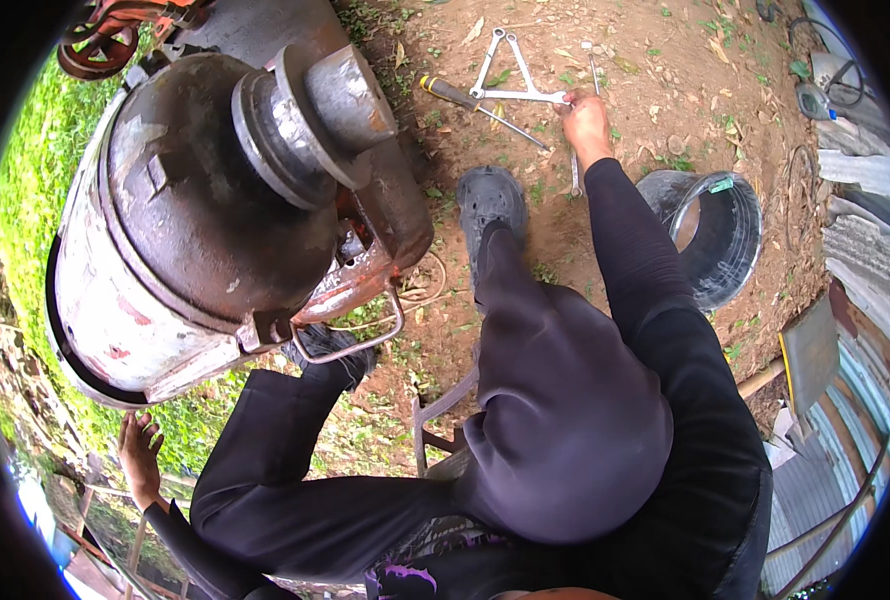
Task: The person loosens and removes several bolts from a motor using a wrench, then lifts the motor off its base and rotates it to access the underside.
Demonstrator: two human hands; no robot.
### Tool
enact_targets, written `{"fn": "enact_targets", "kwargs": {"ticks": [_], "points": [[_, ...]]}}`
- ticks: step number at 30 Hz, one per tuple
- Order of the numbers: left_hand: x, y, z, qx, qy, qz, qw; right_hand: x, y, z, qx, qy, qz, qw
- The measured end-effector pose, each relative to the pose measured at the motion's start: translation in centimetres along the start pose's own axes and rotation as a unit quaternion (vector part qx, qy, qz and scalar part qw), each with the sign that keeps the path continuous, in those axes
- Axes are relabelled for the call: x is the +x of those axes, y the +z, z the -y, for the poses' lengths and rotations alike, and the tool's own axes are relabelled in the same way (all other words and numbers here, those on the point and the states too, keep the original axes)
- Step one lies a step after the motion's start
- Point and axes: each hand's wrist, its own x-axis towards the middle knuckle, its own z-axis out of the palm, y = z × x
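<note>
Head view: wide fisheye, the left of two side-by-side cameras worn on the person's head, looking steeply down over the bare brown earth ground (655, 35). The bent right leg in dark cloth (575, 420) lies close beneath the lens; the right hand (587, 122) appears smaller and farther off, toward the ground's far edge. The grey corrugated metal sheets (870, 225) along the ground's right edge curve with the dark circular rim.
</note>
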Motion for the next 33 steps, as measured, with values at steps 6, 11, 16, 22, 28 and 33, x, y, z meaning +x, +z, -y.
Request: {"fn": "enact_targets", "kwargs": {"ticks": [6, 11, 16, 22, 28, 33], "points": [[0.4, 0.1, -1.0, 0.016, 0.041, 0.02, 0.999, -1.4, -5.1, 0.7, 0.006, -0.127, 0.026, 0.992], [-0.8, 2.5, -4.1, 0.049, 0.145, 0.005, 0.988, -1.1, -15.8, 3.8, 0.043, -0.195, -0.074, 0.977], [-4.2, 5.0, -6.9, -0.015, 0.288, -0.062, 0.956, -1.4, -28.4, 9.8, 0.293, -0.212, -0.137, 0.922], [-18.7, 13.6, -11.8, -0.123, 0.5, -0.09, 0.852, -17.8, -41.5, 25.2, 0.417, -0.339, -0.05, 0.842], [-25.8, 25.4, -6.4, 0.13, 0.429, 0.303, 0.841, -31.8, -30.4, 32.0, 0.471, -0.206, 0.211, 0.831], [-20.9, 31.1, -2.9, -0.027, 0.188, 0.479, 0.857, -34.3, -22.4, 30.2, 0.516, 0.011, 0.304, 0.801]]}}
